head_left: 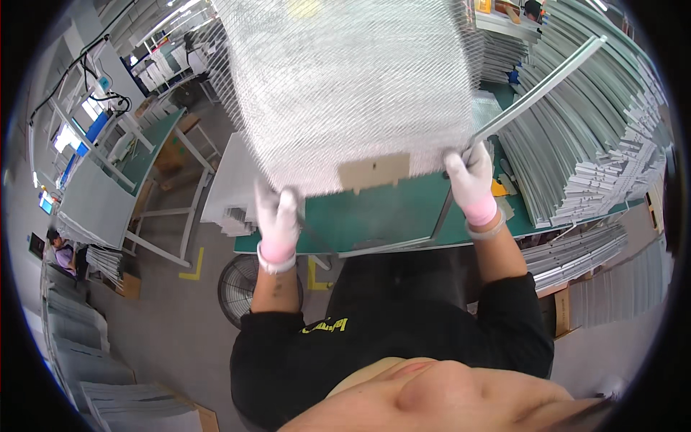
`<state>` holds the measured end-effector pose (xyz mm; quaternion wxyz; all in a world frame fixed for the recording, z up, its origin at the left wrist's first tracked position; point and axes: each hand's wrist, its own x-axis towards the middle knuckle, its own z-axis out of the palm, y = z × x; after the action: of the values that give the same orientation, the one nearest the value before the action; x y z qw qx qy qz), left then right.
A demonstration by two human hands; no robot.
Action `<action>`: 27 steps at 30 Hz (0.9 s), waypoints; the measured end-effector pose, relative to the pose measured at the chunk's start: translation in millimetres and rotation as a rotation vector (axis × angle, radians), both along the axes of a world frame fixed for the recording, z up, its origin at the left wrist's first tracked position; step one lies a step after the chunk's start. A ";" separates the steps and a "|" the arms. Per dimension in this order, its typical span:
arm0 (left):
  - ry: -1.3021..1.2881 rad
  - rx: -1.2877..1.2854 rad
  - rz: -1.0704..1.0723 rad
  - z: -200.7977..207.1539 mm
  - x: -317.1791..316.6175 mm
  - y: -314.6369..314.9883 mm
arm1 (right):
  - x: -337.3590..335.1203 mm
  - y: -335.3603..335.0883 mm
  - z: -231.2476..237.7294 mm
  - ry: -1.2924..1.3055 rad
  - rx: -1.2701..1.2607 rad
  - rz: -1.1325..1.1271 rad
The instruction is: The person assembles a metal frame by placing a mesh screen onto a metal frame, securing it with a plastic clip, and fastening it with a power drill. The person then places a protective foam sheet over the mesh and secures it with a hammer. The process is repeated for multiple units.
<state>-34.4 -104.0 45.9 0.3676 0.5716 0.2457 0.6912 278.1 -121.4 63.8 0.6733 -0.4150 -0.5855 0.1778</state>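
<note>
Just beyond both hands (277,223) (471,183), silvery ribbed panel (353,86)

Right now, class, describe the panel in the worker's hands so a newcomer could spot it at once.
Find the green tabletop before the person. Over it, held near its lower corners by the left hand and right hand, is a large silvery panel with a ribbed surface. The tan rectangle at its near edge sets it apart from the pale strips stacked at the right.
</note>
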 end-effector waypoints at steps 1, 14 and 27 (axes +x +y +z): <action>0.027 0.030 -0.010 4.3 5.4 11.8 | 1.5 6.4 3.2 -0.025 0.082 -0.062; -0.105 -0.066 -0.207 -7.7 45.9 47.3 | 19.9 14.7 -40.1 0.141 0.168 -0.081; -0.103 -0.011 -0.187 -24.5 37.7 48.4 | 17.5 0.8 -49.2 0.179 0.213 -0.134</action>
<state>3.3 -55.6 21.4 0.4456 0.5538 0.1758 0.6811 295.5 -120.6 14.6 0.7735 -0.3616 -0.5096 0.1057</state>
